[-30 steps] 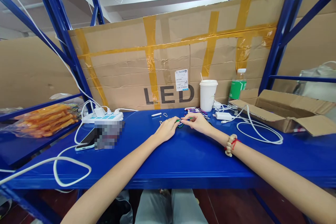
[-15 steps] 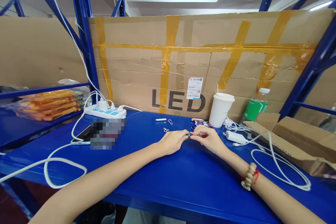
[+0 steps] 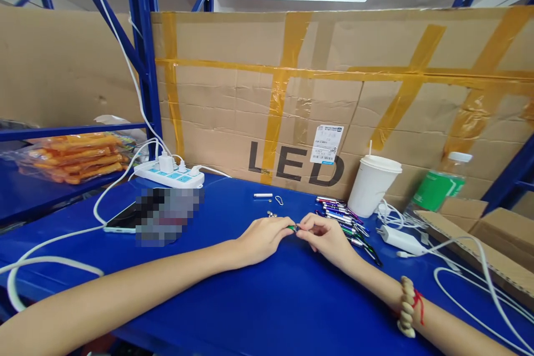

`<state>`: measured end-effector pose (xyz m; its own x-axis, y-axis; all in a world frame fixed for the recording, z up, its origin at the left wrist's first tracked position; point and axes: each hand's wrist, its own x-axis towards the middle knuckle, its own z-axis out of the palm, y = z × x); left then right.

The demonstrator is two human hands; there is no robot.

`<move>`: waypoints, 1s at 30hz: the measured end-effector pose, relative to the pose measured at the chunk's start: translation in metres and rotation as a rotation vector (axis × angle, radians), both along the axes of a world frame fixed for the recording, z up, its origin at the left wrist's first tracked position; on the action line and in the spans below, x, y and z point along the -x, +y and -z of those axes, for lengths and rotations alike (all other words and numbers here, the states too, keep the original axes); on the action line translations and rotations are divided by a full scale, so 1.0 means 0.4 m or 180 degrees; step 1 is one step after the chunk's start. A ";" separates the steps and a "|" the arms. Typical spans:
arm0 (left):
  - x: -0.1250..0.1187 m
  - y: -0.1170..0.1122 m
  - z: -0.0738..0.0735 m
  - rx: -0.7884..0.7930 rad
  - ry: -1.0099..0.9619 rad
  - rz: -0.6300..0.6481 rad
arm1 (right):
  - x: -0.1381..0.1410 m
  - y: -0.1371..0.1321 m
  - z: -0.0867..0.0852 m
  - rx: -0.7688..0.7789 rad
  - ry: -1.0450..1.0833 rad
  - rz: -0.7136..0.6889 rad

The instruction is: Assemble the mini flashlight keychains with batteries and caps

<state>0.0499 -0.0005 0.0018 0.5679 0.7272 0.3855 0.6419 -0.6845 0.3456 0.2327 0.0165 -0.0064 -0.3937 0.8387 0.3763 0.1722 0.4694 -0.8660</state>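
My left hand [image 3: 262, 237] and my right hand [image 3: 323, 235] meet on the blue table [image 3: 258, 300], fingertips together. Both pinch a small green object [image 3: 293, 228] between them; it is too small to name. Just right of my right hand lies a heap of several small coloured pen-like sticks [image 3: 344, 219]. A silver stick [image 3: 262, 196], a small clip [image 3: 279, 200] and tiny metal bits [image 3: 272, 214] lie behind my left hand. A bead bracelet with a red string [image 3: 409, 306] is on my right wrist.
A white lidded cup with a straw [image 3: 372, 184] and a green-labelled bottle [image 3: 436, 188] stand at the cardboard wall marked LED [image 3: 292, 100]. A white charger and cables [image 3: 417, 242] and an open cardboard box [image 3: 479, 245] lie right. A power strip [image 3: 169, 175], a phone [image 3: 125, 219] and orange packets [image 3: 70, 157] sit left.
The view has swung left and closer to the table. My hands have stayed together on the small green object, with the fingers working at it.
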 end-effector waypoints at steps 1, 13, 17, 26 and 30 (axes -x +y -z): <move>0.004 0.002 0.000 0.0016 -0.0050 -0.0006 | 0.005 0.004 -0.001 -0.0055 0.0015 -0.0015; -0.004 -0.006 0.012 0.0088 -0.0083 0.0171 | 0.002 -0.015 0.009 -0.0271 -0.0205 0.0124; -0.003 -0.006 0.022 -0.0132 -0.0049 0.0239 | 0.008 -0.028 0.009 -0.0052 -0.0223 0.0197; 0.002 -0.004 0.024 -0.0602 0.0289 0.0135 | 0.012 -0.049 0.003 0.0478 -0.0223 0.0278; -0.003 -0.010 0.018 -0.0493 -0.0153 0.0029 | 0.013 -0.045 0.006 0.0626 -0.0037 0.0200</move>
<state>0.0512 -0.0045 -0.0055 0.5523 0.6519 0.5196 0.6207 -0.7376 0.2658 0.2274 -0.0014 -0.0089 -0.3417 0.9186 0.1985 0.2062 0.2794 -0.9378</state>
